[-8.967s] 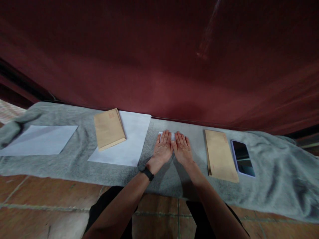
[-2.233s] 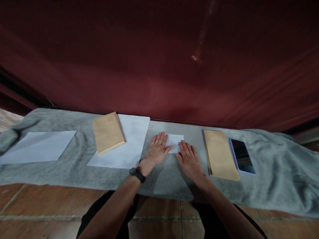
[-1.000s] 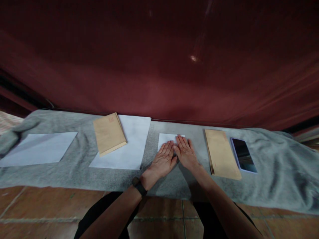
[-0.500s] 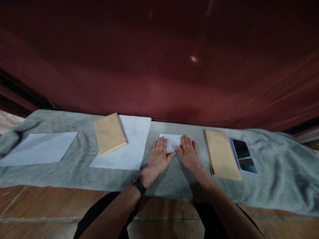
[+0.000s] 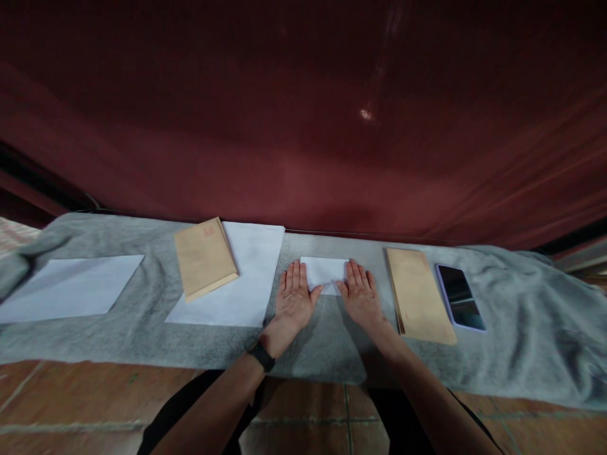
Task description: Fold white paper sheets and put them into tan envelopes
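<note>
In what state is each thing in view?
Left hand: open, palm down
Right hand: open, palm down
Watch: worn
Small paper: lying, partly covered
White sheets: flat, partly covered
Left brown stack: flat, askew
Right brown stack: lying flat
Far-left sheet: flat
Phone: screen up, dark
Grey cloth: spread, wrinkled

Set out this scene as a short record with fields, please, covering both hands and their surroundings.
left hand: palm down, at the left edge of a small white paper
right hand: palm down, at that paper's right edge
left side: brown envelopes overlapping a larger white sheet; outer sheet farther left
right side: brown envelope stack, then purple-edged smartphone
surface: grey cloth
</note>
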Demonstrator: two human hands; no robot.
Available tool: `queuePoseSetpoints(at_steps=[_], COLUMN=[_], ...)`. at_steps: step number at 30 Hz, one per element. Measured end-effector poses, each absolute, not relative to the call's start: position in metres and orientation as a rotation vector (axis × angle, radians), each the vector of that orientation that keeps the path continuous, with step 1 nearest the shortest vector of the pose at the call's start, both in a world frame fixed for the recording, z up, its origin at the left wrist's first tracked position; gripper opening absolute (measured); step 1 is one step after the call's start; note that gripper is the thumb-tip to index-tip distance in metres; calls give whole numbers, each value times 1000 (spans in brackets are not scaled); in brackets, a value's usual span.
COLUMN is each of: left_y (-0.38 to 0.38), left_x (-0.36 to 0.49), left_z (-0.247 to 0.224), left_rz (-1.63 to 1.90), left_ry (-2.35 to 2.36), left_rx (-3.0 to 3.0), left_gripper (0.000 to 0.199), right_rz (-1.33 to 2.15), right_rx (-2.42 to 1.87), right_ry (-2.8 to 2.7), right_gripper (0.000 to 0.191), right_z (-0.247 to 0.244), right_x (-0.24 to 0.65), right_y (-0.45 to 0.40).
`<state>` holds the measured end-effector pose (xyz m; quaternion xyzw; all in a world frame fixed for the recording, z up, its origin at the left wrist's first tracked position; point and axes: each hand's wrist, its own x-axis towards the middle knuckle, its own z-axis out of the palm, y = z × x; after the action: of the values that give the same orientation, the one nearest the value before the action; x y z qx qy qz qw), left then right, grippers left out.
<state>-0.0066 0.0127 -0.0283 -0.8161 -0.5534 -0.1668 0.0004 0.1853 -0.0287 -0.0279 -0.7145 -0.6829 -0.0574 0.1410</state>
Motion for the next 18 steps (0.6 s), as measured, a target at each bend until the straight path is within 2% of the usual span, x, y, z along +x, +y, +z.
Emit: queuePoseSetpoints(at_steps=[8,12,18], left_y=[13,10,-1], left_x=[-9,-3,10], left_z=[-19,-16,-13], left_rz=[-465,-583,-431], left_ry=[-1766,-1529,-1215], left_rx=[-2540,-2684,-2968], left_gripper=[68,66,60], right_rz=[-155,-165,-146], right_rx=[-2083,-2073,-2082], right_ry=[-1972,-1978,-1984], right_gripper=[59,60,59], right_z=[-29,-29,-30], right_x=[189,190,191], right_y=[-30,-31,-30])
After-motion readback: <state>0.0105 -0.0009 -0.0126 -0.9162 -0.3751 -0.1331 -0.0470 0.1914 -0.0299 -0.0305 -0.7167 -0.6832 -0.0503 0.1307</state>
